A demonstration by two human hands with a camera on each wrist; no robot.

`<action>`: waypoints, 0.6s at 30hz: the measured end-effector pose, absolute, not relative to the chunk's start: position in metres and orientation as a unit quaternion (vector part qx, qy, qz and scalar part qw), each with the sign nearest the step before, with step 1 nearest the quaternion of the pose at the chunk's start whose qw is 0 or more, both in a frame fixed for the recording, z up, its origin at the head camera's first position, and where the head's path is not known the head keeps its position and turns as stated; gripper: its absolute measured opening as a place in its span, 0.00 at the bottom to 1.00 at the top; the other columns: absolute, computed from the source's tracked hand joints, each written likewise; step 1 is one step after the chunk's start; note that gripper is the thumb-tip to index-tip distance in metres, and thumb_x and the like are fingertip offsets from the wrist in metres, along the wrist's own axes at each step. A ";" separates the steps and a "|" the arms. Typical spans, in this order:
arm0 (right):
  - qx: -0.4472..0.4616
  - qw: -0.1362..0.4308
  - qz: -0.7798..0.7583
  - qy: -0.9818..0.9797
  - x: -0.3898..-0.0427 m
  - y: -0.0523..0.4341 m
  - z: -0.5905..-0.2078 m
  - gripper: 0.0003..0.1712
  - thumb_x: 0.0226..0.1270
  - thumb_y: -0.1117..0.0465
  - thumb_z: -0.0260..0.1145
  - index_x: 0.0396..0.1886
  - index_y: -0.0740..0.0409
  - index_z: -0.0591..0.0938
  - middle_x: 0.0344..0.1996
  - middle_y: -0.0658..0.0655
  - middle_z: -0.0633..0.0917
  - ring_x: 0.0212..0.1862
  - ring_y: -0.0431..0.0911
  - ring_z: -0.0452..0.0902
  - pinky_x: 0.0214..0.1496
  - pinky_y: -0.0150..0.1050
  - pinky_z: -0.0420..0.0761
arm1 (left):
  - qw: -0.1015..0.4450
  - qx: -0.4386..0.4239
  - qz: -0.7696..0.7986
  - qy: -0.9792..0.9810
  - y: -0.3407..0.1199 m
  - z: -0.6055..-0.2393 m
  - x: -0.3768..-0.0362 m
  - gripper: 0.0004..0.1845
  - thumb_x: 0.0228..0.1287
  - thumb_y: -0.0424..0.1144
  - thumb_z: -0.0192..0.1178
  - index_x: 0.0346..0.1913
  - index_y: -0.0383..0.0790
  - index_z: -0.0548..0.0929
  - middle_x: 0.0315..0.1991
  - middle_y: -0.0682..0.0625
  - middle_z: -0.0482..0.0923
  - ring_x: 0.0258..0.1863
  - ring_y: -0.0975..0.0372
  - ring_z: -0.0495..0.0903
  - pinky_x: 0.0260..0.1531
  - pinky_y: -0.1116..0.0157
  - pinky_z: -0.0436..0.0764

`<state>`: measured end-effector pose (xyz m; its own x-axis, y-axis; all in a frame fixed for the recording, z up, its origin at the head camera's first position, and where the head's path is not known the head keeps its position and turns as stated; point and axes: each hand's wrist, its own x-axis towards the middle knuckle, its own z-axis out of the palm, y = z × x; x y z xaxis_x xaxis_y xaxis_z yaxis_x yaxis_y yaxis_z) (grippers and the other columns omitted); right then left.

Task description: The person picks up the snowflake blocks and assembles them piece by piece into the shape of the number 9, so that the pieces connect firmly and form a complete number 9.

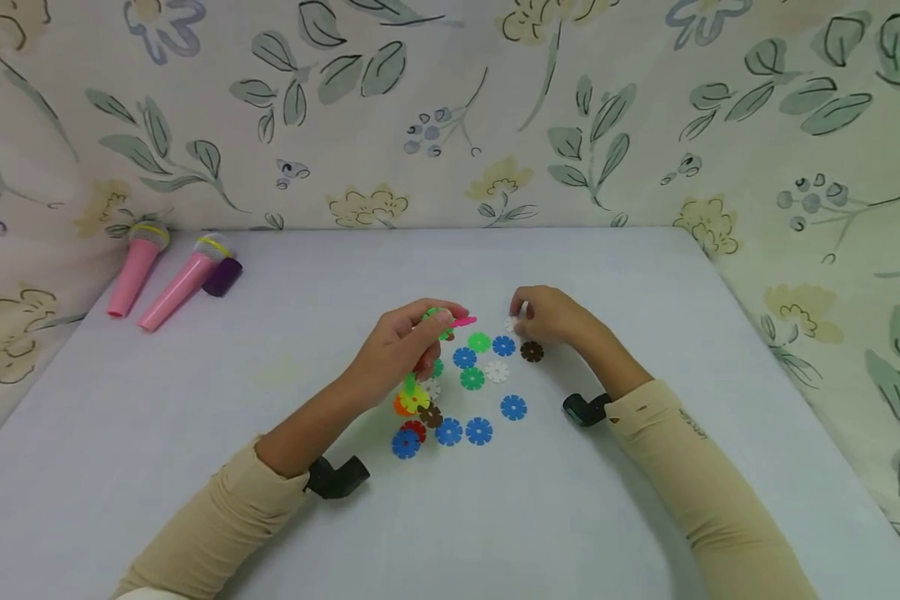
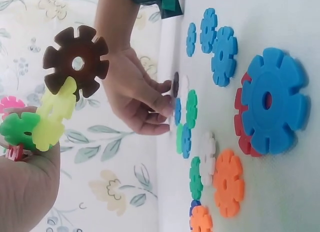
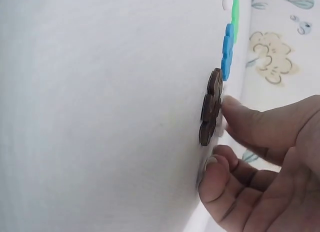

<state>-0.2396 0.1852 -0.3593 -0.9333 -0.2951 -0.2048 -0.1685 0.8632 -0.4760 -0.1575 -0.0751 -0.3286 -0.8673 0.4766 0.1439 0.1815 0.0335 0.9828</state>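
My left hand (image 1: 442,321) (image 2: 25,162) grips a joined chain of snowflake discs above the table: a green disc (image 2: 17,129) and a pink one (image 1: 463,322) at the fingers, then a yellow disc (image 2: 55,117) and a brown disc (image 2: 76,62) toward the wrist. My right hand (image 1: 521,317) (image 2: 165,107) (image 3: 220,142) reaches down with curled fingertips and pinches a white disc (image 1: 512,323) lying on the table. A loose brown disc (image 1: 532,352) (image 3: 211,107) lies right beside its thumb. Several loose blue, green, white and orange discs (image 1: 472,378) are scattered between the hands.
A blue disc on a red one (image 2: 270,107) lies nearest my left wrist. Two pink toy microphones (image 1: 138,267) and a purple piece (image 1: 222,277) lie at the table's far left corner. Floral cloth (image 1: 450,108) walls the back and sides of the white table (image 1: 645,267).
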 end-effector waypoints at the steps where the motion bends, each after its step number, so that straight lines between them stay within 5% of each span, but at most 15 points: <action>1: -0.118 0.136 -0.232 0.956 -0.240 0.185 -0.360 0.11 0.66 0.66 0.68 0.46 0.62 0.79 0.36 0.60 0.79 0.37 0.53 0.74 0.38 0.43 0.77 | 0.116 0.229 0.656 0.710 -0.075 -0.328 -0.157 0.17 0.78 0.43 0.51 0.60 0.39 0.79 0.24 0.42 0.70 0.18 0.57 0.67 0.20 0.68 0.73; 9: -0.125 0.107 -0.359 0.919 -0.216 0.180 -0.343 0.08 0.75 0.61 0.62 0.47 0.57 0.73 0.36 0.58 0.85 0.36 0.53 0.82 0.38 0.44 0.84 | 0.094 0.219 0.623 0.745 -0.076 -0.326 -0.156 0.15 0.74 0.42 0.58 0.59 0.43 0.82 0.22 0.43 0.71 0.17 0.53 0.68 0.18 0.68 0.71; 13: -0.186 0.077 -0.478 0.855 -0.187 0.178 -0.328 0.10 0.76 0.63 0.61 0.52 0.60 0.74 0.33 0.61 0.87 0.31 0.56 0.85 0.34 0.51 0.86 | 0.064 0.218 0.593 0.772 -0.076 -0.325 -0.155 0.15 0.72 0.44 0.61 0.57 0.44 0.83 0.28 0.46 0.77 0.19 0.51 0.71 0.18 0.67 0.71; 18: -0.273 0.034 -0.525 0.805 -0.156 0.176 -0.313 0.11 0.74 0.68 0.62 0.52 0.64 0.76 0.28 0.56 0.86 0.27 0.50 0.82 0.32 0.44 0.85 | 0.036 0.225 0.572 0.788 -0.075 -0.327 -0.155 0.14 0.71 0.45 0.62 0.55 0.44 0.84 0.28 0.47 0.78 0.22 0.52 0.72 0.19 0.67 0.71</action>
<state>-0.1557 0.1756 -0.3133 -0.8488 -0.4749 0.2322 -0.4042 0.2999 -0.8641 -0.1546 -0.0748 -0.3265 -0.8965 0.3952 0.2001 0.3130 0.2454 0.9175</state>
